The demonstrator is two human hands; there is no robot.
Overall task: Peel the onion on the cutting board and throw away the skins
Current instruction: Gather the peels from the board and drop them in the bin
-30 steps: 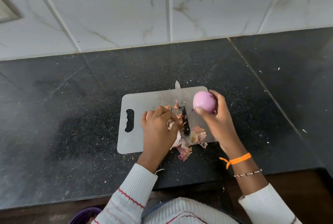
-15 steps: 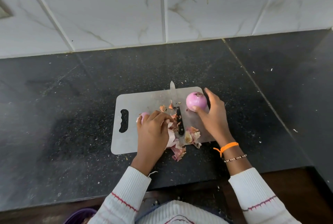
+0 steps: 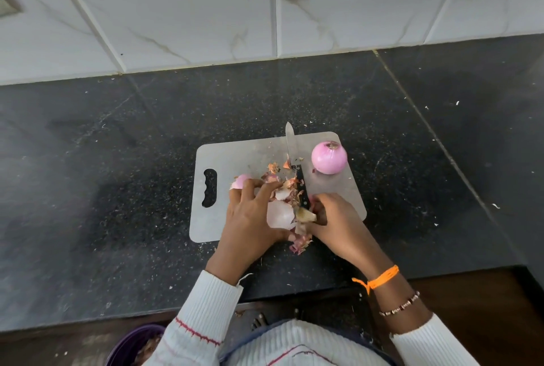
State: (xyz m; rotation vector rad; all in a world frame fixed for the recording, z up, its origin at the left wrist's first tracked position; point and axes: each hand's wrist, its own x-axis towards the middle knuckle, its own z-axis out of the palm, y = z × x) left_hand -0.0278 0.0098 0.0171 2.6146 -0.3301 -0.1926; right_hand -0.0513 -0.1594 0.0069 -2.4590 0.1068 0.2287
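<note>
A peeled pink onion (image 3: pixel 329 158) stands alone on the far right corner of the grey cutting board (image 3: pixel 235 156). A pile of onion skins (image 3: pixel 284 202) lies at the board's near edge, some spilling onto the counter. My left hand (image 3: pixel 250 218) curls its fingers round the left side of the pile. My right hand (image 3: pixel 332 220) closes on the skins from the right, beside the black knife handle. A second piece of pink onion (image 3: pixel 240 181) peeks out beyond my left fingers.
A knife (image 3: pixel 291 145) lies on the board, blade pointing to the wall, handle half buried in skins. The black stone counter (image 3: pixel 117 189) is speckled with scraps. A purple bin (image 3: pixel 132 346) shows below the counter edge at bottom left. White tiled wall behind.
My right hand set the peeled onion down on the board's far right corner and came back to the skin pile. My left hand stayed on the skins.
</note>
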